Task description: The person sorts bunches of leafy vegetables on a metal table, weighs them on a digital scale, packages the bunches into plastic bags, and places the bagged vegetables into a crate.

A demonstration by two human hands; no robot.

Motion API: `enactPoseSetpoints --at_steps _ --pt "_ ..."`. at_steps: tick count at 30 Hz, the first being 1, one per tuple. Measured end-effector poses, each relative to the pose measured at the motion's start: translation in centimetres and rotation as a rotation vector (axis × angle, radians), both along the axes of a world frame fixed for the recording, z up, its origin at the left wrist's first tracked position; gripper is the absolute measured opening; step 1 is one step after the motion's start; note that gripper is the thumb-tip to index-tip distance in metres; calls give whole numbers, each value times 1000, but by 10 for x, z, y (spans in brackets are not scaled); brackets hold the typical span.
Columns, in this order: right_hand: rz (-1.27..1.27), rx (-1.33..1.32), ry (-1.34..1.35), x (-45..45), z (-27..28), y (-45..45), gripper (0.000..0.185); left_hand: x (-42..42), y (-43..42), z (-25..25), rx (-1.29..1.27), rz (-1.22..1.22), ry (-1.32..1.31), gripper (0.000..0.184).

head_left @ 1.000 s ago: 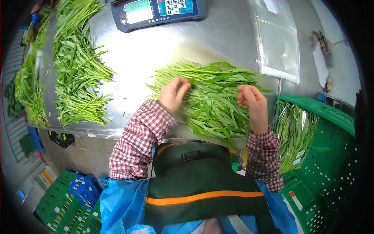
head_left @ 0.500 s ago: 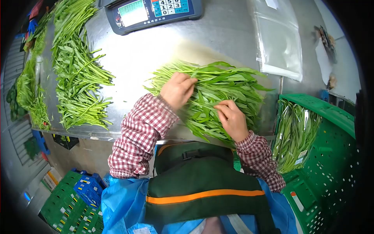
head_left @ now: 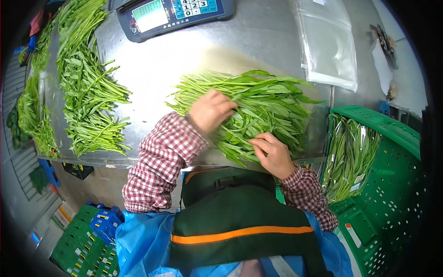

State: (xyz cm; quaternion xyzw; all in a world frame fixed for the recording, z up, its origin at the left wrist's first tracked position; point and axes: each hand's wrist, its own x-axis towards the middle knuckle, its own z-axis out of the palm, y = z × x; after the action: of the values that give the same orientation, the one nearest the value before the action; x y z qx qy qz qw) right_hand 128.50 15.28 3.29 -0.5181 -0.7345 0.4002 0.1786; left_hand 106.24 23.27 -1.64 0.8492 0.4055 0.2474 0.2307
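A loose pile of long-leaved greens, which look like water spinach [head_left: 272, 104], lies on a clear plastic sheet [head_left: 226, 57] on the metal table. My left hand [head_left: 212, 111] rests over the stem side of the pile, fingers curled together and slightly blurred around a stem or leaf. Lower right, my right hand [head_left: 273, 154] pinches a thin leafy stem between thumb and forefinger at the pile's near edge. The fingertips of both hands are partly hidden among the leaves.
A digital scale [head_left: 175, 16] stands at the back. More bunches of greens [head_left: 92, 92] line the left of the table [head_left: 147, 83]. Clear plastic bags [head_left: 327, 46] lie at the back right. Below them, a green crate [head_left: 392, 152] holds bagged greens [head_left: 348, 161]. Stacked crates [head_left: 85, 240] stand lower left.
My right hand has shifted a little left and down along the pile. My left hand stays over the stems, its fingers moving slightly. The whole view has shifted slightly.
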Motion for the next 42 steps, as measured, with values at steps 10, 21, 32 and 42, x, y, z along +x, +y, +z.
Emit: enactPoseSetpoints --at_steps 10,21,32,42 --pt "-105 -87 -22 5 -7 -15 16 -9 2 10 -327 245 -183 12" --pt "-164 -141 -6 11 -7 -25 17 0 -4 4 -315 53 -142 14" --pt "-216 -161 39 9 -2 -29 17 1 -16 0 -186 64 52 17" --pt "-640 69 149 59 3 2 14 -1 -11 5 -115 30 171 18"
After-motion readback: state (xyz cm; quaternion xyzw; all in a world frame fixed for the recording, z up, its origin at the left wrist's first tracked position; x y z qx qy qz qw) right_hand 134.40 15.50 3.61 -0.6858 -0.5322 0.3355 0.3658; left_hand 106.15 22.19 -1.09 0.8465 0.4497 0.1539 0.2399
